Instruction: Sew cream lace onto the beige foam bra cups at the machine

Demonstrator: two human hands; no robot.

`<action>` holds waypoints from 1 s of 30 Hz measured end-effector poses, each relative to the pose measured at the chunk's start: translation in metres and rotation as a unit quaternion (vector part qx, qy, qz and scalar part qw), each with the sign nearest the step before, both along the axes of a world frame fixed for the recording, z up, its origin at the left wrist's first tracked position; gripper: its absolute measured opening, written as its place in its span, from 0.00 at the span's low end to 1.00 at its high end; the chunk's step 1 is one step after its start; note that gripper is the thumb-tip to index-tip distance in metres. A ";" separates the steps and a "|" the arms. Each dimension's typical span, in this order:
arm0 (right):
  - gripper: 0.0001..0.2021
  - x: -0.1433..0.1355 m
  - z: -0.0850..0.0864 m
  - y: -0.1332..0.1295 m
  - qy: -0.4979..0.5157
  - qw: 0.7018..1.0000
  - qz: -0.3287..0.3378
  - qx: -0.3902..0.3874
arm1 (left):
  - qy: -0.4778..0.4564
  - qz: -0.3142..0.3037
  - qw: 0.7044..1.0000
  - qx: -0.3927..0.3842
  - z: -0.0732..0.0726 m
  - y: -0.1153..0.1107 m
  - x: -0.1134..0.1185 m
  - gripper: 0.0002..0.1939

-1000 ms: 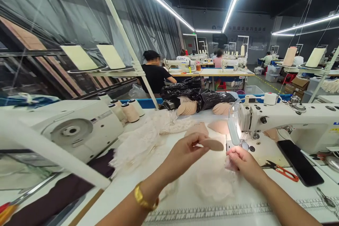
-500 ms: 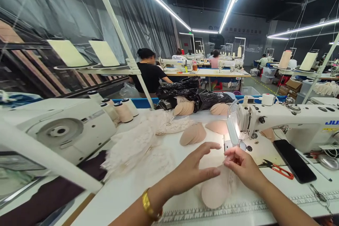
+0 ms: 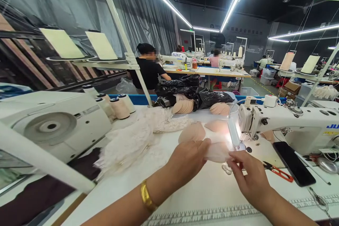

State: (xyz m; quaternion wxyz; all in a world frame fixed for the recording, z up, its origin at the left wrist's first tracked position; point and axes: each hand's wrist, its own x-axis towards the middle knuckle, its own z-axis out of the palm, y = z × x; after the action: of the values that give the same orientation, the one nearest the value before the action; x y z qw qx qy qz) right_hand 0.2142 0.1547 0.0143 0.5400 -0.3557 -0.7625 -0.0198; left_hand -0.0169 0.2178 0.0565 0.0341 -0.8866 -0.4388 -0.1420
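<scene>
A pale beige bra cup (image 3: 217, 152) with sheer fabric on it is stretched between my two hands, just in front of the lit needle area of the sewing machine (image 3: 286, 116). My left hand (image 3: 186, 160), with a gold bracelet at the wrist, pinches its left end between thumb and fingers. At the right edge, the fingertips of my right hand (image 3: 249, 173) are closed on the fabric. Behind my left hand lies a fanned stack of beige cups (image 3: 192, 131). Another beige cup (image 3: 217, 126) rests beside the lamp (image 3: 233, 132).
White lace (image 3: 129, 144) is heaped at left, near thread cones (image 3: 119, 108) and a second machine (image 3: 55, 127). Red-handled snips (image 3: 279, 172) and a black phone (image 3: 293, 162) lie at right. A printed ruler (image 3: 206, 215) runs along the front. A co-worker (image 3: 147, 69) sits beyond.
The cup has been lifted off the table and turned sideways. My left hand, open before, has closed on its left end. My right hand has moved slightly right, still gripping fabric.
</scene>
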 end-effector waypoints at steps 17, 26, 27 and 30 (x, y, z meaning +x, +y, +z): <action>0.18 0.044 -0.032 0.028 -0.196 0.949 0.134 -0.208 | -0.113 0.100 0.981 -0.124 -0.006 0.050 0.015 0.13; 0.20 0.056 -0.033 0.031 -0.224 0.952 0.125 -0.168 | -0.012 -0.318 0.947 0.047 -0.041 0.013 0.041 0.11; 0.21 0.057 -0.032 0.031 -0.225 0.954 0.113 -0.165 | 0.003 -0.309 0.950 0.044 -0.046 0.013 0.045 0.10; 0.17 0.059 -0.030 0.028 -0.236 0.959 0.065 -0.141 | 0.002 -0.265 0.963 0.045 -0.055 0.017 0.051 0.12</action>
State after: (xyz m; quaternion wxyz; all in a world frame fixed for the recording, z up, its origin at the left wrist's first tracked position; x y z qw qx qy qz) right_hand 0.2736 0.1826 -0.0154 0.2890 -0.3630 -0.8849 0.0392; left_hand 0.0342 0.2345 0.0017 0.0363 -0.9690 -0.1810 -0.1641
